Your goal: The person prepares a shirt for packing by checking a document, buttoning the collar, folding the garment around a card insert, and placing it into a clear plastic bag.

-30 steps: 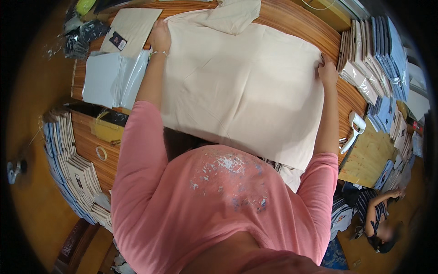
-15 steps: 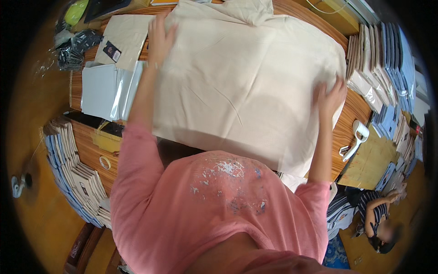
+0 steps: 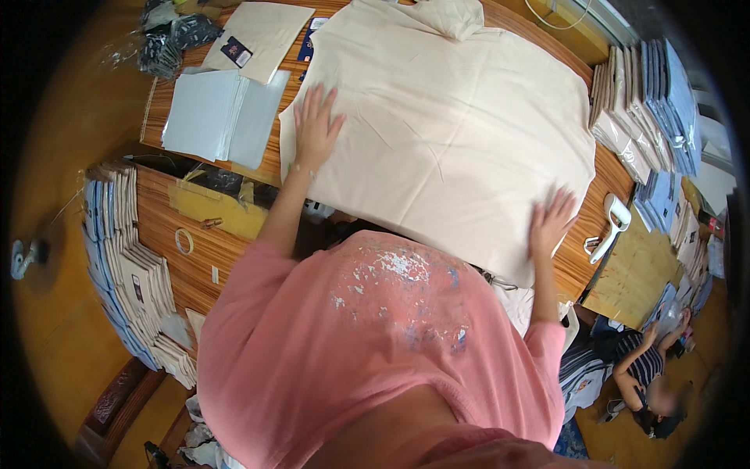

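Observation:
A cream-coloured garment (image 3: pixel 437 133), by its outline a shirt with a collar at the far end, lies spread over the wood-grain table (image 3: pixel 609 176). Its near edge hangs close to my body, and a few creases run across the middle. My left hand (image 3: pixel 316 129) rests flat on the cloth near its left edge, fingers spread. Near the lower right edge, my right hand (image 3: pixel 553 221) lies on the fabric with its fingers apart, slightly blurred. Neither hand grips anything.
Left of the garment lie clear plastic sleeves (image 3: pixel 201 116) and a folded cream garment (image 3: pixel 262 35) with a dark tag. A white lint roller (image 3: pixel 612 227) sits at the right. Folded-shirt stacks (image 3: pixel 621 109) stand far right, others (image 3: pixel 129 266) at left. Another person (image 3: pixel 642 367) sits lower right.
My left hand has come down and inward from the far left edge onto the cloth. My right hand has moved nearer to me along the right side. The fabric lies flatter.

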The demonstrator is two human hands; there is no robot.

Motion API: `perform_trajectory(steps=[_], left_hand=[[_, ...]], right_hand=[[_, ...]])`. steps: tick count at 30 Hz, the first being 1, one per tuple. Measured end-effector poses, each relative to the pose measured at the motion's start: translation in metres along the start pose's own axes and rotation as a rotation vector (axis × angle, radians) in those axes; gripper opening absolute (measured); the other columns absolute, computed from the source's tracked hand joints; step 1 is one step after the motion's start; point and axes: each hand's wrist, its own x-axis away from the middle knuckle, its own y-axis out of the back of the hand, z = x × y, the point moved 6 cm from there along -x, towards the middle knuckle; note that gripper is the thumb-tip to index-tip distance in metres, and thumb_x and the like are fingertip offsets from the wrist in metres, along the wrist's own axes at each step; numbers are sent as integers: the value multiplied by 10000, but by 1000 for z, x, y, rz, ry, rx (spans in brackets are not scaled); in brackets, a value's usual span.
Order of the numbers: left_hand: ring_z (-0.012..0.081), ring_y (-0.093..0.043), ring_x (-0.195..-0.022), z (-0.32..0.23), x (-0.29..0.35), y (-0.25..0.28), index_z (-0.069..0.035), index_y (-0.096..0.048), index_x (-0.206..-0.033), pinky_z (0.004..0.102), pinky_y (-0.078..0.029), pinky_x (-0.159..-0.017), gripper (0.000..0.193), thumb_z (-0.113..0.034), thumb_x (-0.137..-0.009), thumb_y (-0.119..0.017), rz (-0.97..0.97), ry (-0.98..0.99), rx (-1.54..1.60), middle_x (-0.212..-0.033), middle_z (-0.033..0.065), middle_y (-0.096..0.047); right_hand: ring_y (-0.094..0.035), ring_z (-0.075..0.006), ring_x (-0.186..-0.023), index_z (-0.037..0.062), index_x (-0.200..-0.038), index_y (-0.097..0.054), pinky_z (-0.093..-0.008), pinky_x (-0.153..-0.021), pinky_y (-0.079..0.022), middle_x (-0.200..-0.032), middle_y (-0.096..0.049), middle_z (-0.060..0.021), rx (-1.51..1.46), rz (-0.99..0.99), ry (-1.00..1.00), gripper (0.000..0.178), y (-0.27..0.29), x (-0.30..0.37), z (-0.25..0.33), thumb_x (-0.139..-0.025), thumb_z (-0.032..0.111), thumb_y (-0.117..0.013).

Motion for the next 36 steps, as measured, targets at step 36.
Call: perform_trajectory(steps=[36], left_hand=[[130,-618,-790,-11,11,240,-19,-633,-1037,232,-467,-664,242,-201,-885,-583,-626,26,749,-899,46,-667]], right_hand=[[-336,-261,-1280,37,-1388,-244,-365,-1040,-294,-1430,-266,-153,-1192,-135,343,734,154,-97,298,-801,157,-669]])
